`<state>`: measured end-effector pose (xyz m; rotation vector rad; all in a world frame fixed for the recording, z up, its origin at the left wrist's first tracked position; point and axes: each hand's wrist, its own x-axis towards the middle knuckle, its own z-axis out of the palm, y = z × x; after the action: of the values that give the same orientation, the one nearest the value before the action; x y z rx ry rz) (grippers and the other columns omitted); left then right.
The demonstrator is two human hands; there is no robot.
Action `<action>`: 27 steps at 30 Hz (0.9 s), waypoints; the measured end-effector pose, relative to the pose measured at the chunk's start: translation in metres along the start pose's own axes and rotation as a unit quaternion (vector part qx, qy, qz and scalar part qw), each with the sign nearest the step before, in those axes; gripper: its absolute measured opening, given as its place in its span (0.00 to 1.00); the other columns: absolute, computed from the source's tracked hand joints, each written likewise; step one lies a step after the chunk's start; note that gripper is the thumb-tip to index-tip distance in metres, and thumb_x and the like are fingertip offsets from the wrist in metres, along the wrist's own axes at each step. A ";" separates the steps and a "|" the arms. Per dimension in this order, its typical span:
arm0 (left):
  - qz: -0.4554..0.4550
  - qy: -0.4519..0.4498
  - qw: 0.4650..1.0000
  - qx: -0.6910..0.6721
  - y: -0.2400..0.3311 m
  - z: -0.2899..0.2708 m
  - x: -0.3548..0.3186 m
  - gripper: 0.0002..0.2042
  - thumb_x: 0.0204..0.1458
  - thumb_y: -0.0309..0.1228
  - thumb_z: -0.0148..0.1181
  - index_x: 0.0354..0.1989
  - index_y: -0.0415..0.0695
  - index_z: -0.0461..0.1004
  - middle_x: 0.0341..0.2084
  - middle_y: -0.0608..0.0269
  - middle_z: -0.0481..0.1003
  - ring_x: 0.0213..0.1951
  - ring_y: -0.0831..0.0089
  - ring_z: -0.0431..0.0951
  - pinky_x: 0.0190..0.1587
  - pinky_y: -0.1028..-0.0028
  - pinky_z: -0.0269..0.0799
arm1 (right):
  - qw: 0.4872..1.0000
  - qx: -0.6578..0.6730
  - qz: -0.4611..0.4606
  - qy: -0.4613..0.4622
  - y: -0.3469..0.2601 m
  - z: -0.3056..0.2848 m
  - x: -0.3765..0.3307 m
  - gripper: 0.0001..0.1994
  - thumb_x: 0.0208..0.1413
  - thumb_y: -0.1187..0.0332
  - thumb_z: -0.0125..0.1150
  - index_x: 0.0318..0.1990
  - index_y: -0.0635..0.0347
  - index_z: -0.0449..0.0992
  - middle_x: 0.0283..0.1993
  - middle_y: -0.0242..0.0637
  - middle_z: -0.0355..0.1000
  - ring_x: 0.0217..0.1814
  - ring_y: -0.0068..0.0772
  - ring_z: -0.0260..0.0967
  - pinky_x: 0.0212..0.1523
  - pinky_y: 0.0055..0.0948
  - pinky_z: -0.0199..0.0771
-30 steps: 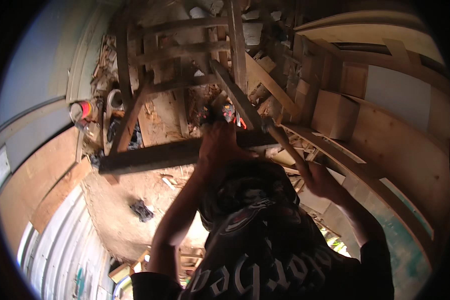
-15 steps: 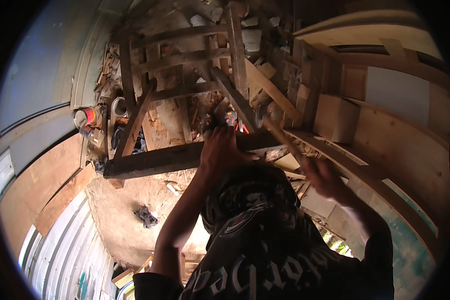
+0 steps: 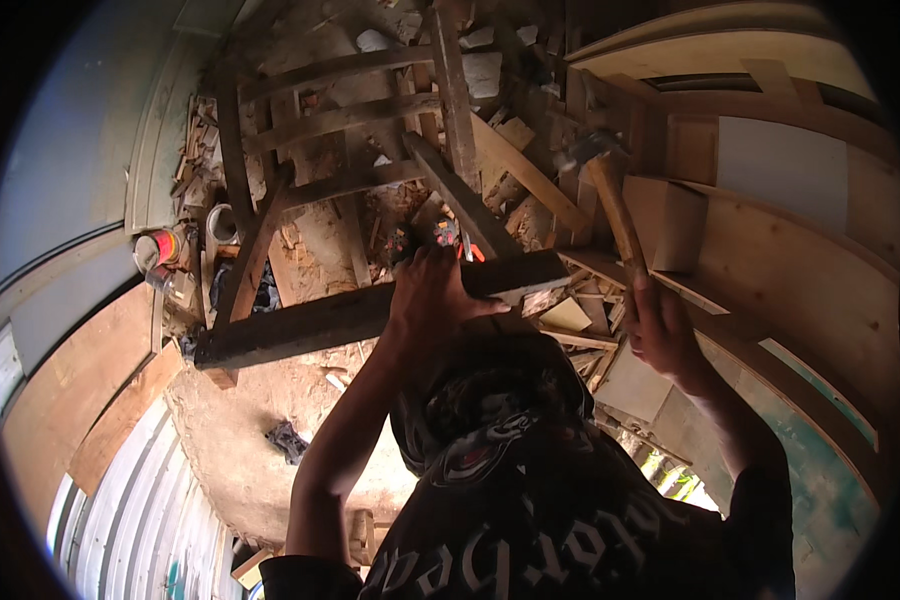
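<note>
My right hand (image 3: 662, 325) is wrapped round the wooden handle of a hammer (image 3: 618, 215), whose dark metal head points away from me, raised to the right of the frame. My left hand (image 3: 432, 290) grips the dark wooden beam (image 3: 315, 322) lying crosswise in front of my body, thumb stretched to the right along it. That beam joins two slanting legs of a wooden frame (image 3: 340, 120), which has several crosspieces and reaches away from me. Just beyond my left hand, red-and-black tools (image 3: 448, 233) lie, partly hidden by the hand and beam.
Wood scraps (image 3: 590, 305) litter the floor on the right. Plywood furniture panels (image 3: 770, 240) stand along the right side. Cans (image 3: 157, 250) sit at the left beside a blue-grey panel (image 3: 80, 140). A black crumpled rag (image 3: 287, 440) lies on the floor, near corrugated metal (image 3: 135, 490).
The hammer has swung up and away from the beam, to the right, with my right hand. My left hand stays on the beam. The whole view has shifted slightly.
</note>
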<state>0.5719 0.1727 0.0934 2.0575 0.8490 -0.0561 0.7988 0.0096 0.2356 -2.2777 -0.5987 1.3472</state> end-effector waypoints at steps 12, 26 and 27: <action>-0.004 0.003 0.999 0.045 -0.006 -0.004 -0.002 0.42 0.29 0.62 0.71 0.43 0.35 0.72 0.41 0.49 0.74 0.48 0.53 0.73 0.51 0.56 0.66 | 0.971 0.233 -0.039 -0.021 -0.095 -0.016 -0.003 0.20 0.65 0.47 0.47 0.32 0.53 0.68 0.19 0.24 0.59 0.19 0.22 0.58 0.19 0.22 0.58; 0.005 0.012 1.000 -0.022 0.002 -0.009 0.010 0.40 0.27 0.54 0.76 0.42 0.34 0.71 0.37 0.42 0.74 0.46 0.48 0.74 0.51 0.56 0.68 | 0.999 0.017 -0.040 -0.032 -0.028 0.024 -0.003 0.18 0.70 0.58 0.41 0.27 0.55 0.63 0.16 0.21 0.54 0.17 0.13 0.52 0.17 0.24 0.50; 0.007 0.023 0.999 -0.025 0.002 -0.009 0.006 0.40 0.27 0.54 0.76 0.42 0.34 0.71 0.37 0.42 0.74 0.45 0.48 0.74 0.50 0.56 0.69 | 0.998 -0.012 -0.043 -0.043 -0.013 0.023 -0.005 0.18 0.70 0.57 0.41 0.27 0.55 0.63 0.17 0.21 0.55 0.17 0.13 0.52 0.17 0.24 0.50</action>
<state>0.5747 0.1823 0.0983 2.0245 0.8559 0.0195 0.7742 0.0208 0.2365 -2.1956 -0.7369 1.4089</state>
